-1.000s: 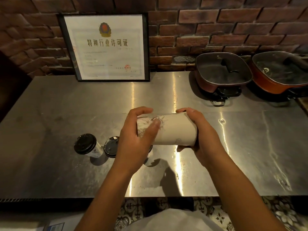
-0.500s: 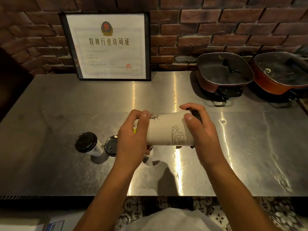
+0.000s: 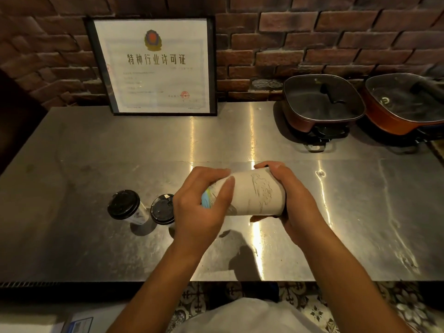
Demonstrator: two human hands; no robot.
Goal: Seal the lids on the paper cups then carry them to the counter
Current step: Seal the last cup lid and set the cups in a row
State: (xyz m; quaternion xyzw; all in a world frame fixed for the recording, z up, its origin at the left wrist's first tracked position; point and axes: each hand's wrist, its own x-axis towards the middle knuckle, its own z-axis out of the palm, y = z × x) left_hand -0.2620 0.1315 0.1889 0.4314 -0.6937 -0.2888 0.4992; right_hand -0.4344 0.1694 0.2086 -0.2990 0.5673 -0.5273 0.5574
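I hold a cup [image 3: 254,193] sideways above the table [image 3: 336,212]: left hand [image 3: 199,207] wrapped around its narrow end, right hand [image 3: 295,203] clasping its wide end. Two lidded cups [image 3: 144,207] (black lids) stand just left of the hands.

Paper cup [image 3: 254,193] lying sideways above the middle of the steel table [image 3: 336,212], left hand [image 3: 199,207] wrapped round its left end, right hand [image 3: 295,200] round its right end. Down on the table to the left, two lidded cups side by side: the outer cup [image 3: 126,206], then the inner cup [image 3: 163,210] just beside the left hand. Framed certificate [image 3: 153,66] leans on the brick wall [image 3: 312,39] at the back; two lidded pans sit back right, the nearer pan [image 3: 322,102] left of the far pan [image 3: 406,102]
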